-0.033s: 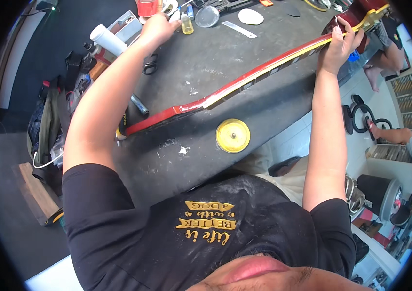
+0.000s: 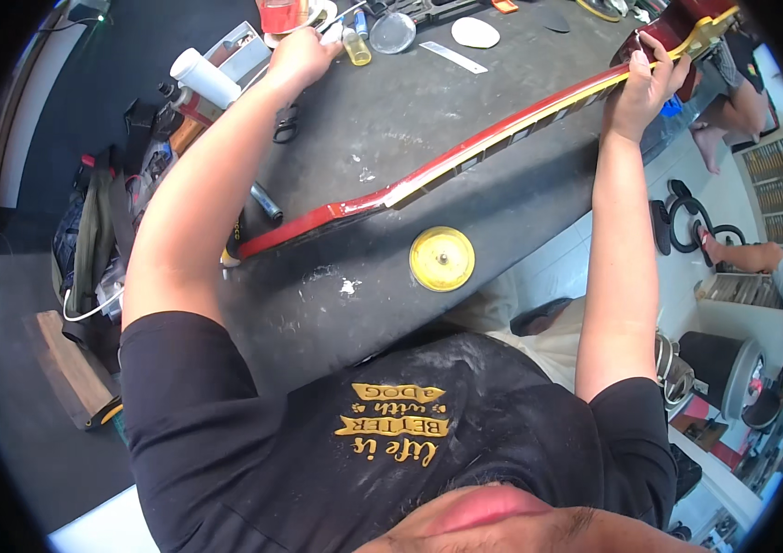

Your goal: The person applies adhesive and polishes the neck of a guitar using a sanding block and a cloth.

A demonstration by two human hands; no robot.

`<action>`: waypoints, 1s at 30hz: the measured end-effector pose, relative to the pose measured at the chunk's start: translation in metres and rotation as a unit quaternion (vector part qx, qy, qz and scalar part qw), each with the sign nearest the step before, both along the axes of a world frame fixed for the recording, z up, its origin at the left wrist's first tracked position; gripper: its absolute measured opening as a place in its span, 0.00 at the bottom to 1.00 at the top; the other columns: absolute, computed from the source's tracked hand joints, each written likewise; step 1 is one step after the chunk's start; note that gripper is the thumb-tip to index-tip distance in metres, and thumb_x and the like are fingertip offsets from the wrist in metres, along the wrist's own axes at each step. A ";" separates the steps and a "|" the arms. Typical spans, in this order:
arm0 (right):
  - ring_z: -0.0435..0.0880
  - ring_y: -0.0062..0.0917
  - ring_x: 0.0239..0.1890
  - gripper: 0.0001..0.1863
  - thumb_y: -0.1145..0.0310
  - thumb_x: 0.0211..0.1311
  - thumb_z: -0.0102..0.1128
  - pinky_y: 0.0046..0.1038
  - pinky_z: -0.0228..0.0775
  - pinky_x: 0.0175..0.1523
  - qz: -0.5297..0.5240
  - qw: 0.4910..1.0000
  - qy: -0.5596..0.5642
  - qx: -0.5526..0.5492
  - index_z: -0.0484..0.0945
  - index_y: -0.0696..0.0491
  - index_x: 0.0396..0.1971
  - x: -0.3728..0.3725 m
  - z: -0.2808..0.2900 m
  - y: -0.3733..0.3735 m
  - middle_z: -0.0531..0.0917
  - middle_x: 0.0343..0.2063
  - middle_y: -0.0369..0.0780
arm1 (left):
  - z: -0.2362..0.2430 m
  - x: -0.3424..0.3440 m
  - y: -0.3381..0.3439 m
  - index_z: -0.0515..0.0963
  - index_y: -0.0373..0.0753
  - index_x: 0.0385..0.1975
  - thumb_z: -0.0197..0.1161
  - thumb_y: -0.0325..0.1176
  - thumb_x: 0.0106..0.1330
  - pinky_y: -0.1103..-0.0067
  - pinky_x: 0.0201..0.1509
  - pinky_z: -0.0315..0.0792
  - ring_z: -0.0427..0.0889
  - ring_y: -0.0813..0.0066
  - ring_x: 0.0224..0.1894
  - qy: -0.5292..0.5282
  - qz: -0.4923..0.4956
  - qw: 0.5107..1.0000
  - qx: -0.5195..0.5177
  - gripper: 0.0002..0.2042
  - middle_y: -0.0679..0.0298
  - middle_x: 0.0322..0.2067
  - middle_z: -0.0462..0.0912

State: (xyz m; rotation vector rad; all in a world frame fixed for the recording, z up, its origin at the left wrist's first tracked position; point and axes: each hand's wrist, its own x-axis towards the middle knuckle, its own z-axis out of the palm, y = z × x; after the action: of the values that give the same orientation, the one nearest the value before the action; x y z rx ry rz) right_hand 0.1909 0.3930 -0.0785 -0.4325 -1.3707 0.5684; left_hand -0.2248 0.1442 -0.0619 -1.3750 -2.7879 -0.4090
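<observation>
A red electric guitar (image 2: 502, 131) with cream edging lies diagonally across the dark workbench (image 2: 309, 304). My right hand (image 2: 645, 88) is closed round its upper right part, thumb and fingers on the edge. My left hand (image 2: 299, 57) is at the back among small items, beside a yellow bottle (image 2: 357, 48) and a red container (image 2: 283, 13); its fingers are curled, and what they hold is unclear. A round yellow tin (image 2: 442, 258) sits in front of the guitar.
A white tube (image 2: 204, 76), metal tray (image 2: 235, 51), round clear lid (image 2: 393, 32) and ruler (image 2: 454, 57) are on the bench. Bags (image 2: 87, 240) lie left. Beyond the right edge are other people's legs (image 2: 732, 120), a black hose (image 2: 686, 221) and a bucket (image 2: 723, 369).
My left hand and forearm have shifted very slightly. The guitar and my right hand look unmoved.
</observation>
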 end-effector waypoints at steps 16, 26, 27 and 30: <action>0.82 0.27 0.51 0.21 0.60 0.73 0.60 0.33 0.79 0.60 0.045 0.998 0.038 -0.034 0.87 0.60 0.55 -0.007 0.004 -0.010 0.66 0.59 0.37 | 0.065 0.151 -0.211 0.83 0.33 0.42 0.65 0.42 0.82 0.78 0.29 0.57 0.63 0.82 0.22 -0.667 -0.096 0.670 0.313 0.15 0.73 0.20 0.70; 0.85 0.30 0.45 0.25 0.56 0.70 0.61 0.33 0.84 0.49 0.086 0.994 0.037 -0.064 0.83 0.59 0.57 0.002 0.002 0.001 0.76 0.50 0.39 | 0.055 0.148 -0.197 0.78 0.40 0.34 0.65 0.39 0.81 0.80 0.28 0.53 0.60 0.88 0.22 -0.634 -0.051 0.702 0.321 0.13 0.78 0.21 0.67; 0.85 0.30 0.45 0.25 0.56 0.70 0.60 0.33 0.83 0.49 0.084 0.994 0.036 -0.065 0.83 0.58 0.57 0.003 0.000 0.003 0.78 0.49 0.39 | 0.055 0.151 -0.196 0.76 0.40 0.33 0.64 0.39 0.82 0.80 0.28 0.53 0.60 0.88 0.22 -0.603 -0.075 0.722 0.331 0.14 0.78 0.21 0.66; 0.86 0.30 0.45 0.24 0.56 0.72 0.59 0.33 0.83 0.50 0.040 0.997 0.012 -0.062 0.82 0.57 0.59 0.011 -0.005 0.012 0.81 0.50 0.40 | 0.059 0.161 -0.201 0.80 0.36 0.39 0.69 0.39 0.78 0.84 0.30 0.59 0.69 0.88 0.27 -0.515 -0.093 0.771 0.363 0.12 0.73 0.28 0.77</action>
State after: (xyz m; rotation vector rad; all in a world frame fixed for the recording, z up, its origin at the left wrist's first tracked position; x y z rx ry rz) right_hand 0.2021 0.4053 -0.0837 -0.4706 -1.3385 0.7242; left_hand -0.0639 -0.0571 -0.0033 -1.3983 -2.3737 -2.5714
